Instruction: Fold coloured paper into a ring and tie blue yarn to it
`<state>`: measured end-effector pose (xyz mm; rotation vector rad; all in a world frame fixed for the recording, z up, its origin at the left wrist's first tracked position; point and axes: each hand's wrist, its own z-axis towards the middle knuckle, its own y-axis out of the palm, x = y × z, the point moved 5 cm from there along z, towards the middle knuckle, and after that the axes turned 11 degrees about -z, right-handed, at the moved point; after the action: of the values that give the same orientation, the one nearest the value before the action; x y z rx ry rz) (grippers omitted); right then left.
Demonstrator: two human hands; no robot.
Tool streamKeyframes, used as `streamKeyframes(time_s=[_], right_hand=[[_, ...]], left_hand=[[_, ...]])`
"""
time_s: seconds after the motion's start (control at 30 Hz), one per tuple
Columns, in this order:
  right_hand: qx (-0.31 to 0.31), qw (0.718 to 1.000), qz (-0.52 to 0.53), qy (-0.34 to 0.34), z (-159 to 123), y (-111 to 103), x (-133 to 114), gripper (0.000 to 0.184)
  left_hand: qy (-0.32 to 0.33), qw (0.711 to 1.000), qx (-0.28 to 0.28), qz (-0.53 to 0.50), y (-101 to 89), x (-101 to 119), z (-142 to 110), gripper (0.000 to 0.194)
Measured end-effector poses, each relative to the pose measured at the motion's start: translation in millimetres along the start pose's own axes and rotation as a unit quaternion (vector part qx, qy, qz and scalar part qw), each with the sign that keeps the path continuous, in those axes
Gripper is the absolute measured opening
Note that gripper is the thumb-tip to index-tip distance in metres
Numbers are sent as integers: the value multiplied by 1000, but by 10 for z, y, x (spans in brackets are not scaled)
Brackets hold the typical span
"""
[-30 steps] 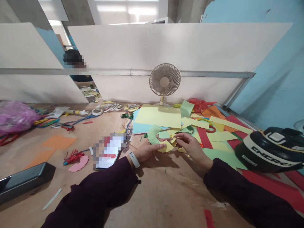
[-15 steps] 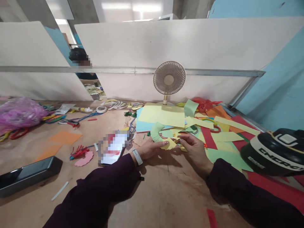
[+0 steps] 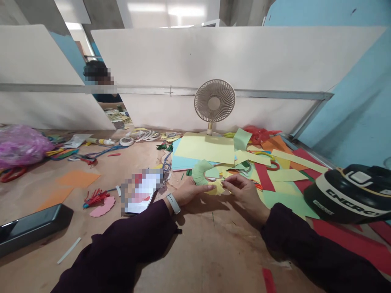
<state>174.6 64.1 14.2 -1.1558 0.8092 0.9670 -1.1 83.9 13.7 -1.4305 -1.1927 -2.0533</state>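
Note:
A curved strip of pleated paper, green running into yellow [image 3: 200, 173], is in my left hand [image 3: 187, 192], with the thumb pressed on its yellow part [image 3: 217, 188]. My right hand [image 3: 244, 193] pinches at the right end of that yellow part, its fingertips close together. The fingers behind the paper are hidden. Just beyond the hands lie paper scraps and a stack of yellow and blue sheets [image 3: 204, 148]. To the left of my left wrist rests a phone [image 3: 145, 191], its screen partly blurred out.
A small fan [image 3: 214, 101] stands behind the sheets. On the right are a black jar-like container [image 3: 345, 195] and red paper [image 3: 348, 240]. On the left are a dark box-shaped device [image 3: 36, 230], pink scalloped paper [image 3: 103, 206] and a purple plastic bag [image 3: 23, 146]. Another person shows through a gap.
The right fingers have drawn in closer to my left thumb at the yellow paper. The yellow part now lines up with the green arc. The whole view has shifted slightly.

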Motion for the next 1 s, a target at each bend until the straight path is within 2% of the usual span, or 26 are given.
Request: streamKeyframes(time_s=[0.13,0.2,0.3,0.37,0.43,0.5,0.57,0.77,1.0], right_hand=[[-105,994,-2,-4,51,33,-72,43],[-148,986,-74,-37,62,6,-138,37],[-166,965,-172,-104,72,-45,-219,23],[-152,960,-202,-120,89,-82,-228,18],[-104,969,-200,-106,120,-147,-221,20],[-61,982,-159,-87,137,-210,-226,26],[-50,988,-119,-79,127,-240,-262,31],[-10,973,-170,-154,20,-266,-476,31],[8,958,-194,-213,-13,-245,-484,23]], left_hand=[[16,1000,6,8,-27,-11,-5,52],[11,1000,12,16,-37,-24,-2,47],[9,999,29,22,-52,-29,8,43],[1,999,43,17,-61,-38,16,43],[-22,998,52,2,-68,-67,21,46],[-44,997,59,-23,-79,-100,22,48],[-57,996,61,-42,-89,-122,19,48],[-34,998,45,-3,-69,-50,1,39],[-7,999,24,20,-43,-13,7,35]])
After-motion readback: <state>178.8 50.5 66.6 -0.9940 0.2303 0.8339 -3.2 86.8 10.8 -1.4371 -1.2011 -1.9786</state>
